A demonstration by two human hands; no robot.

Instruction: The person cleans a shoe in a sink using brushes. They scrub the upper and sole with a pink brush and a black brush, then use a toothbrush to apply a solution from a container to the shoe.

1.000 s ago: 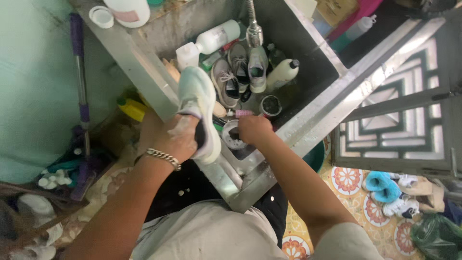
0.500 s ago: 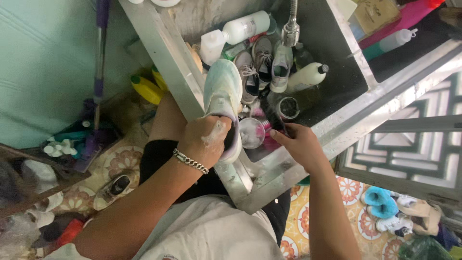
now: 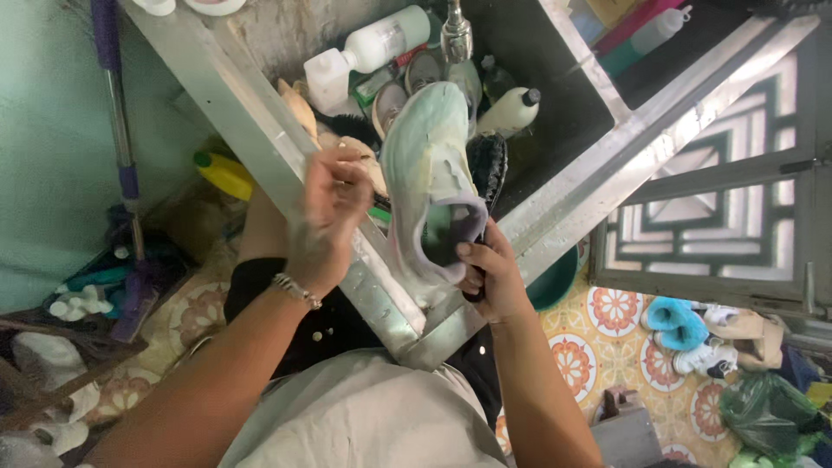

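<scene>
A pale green and white sneaker [image 3: 429,173] is held up over the steel sink [image 3: 563,195], toe pointing away from me. My right hand [image 3: 487,276] grips its heel collar, thumb on the inside edge. A black scrub brush [image 3: 490,165] sticks up behind the sneaker, and its handle seems to run down into the same hand. My left hand [image 3: 331,217], with a bracelet at the wrist, is blurred just left of the sneaker above the sink's rim. It is off the sneaker, fingers curled, and I cannot see whether it holds anything.
In the sink lie more shoes [image 3: 418,80], two white bottles [image 3: 380,45] [image 3: 511,108] and a tap [image 3: 457,33]. A yellow bottle [image 3: 222,173] and a mop handle [image 3: 118,130] are to the left. A green basin [image 3: 555,284], blue slippers [image 3: 678,322] and a metal gate [image 3: 737,217] are to the right.
The sneaker has passed from my left hand to my right, which held only the brush before. My left hand has let go and drawn left. The view has shifted slightly.
</scene>
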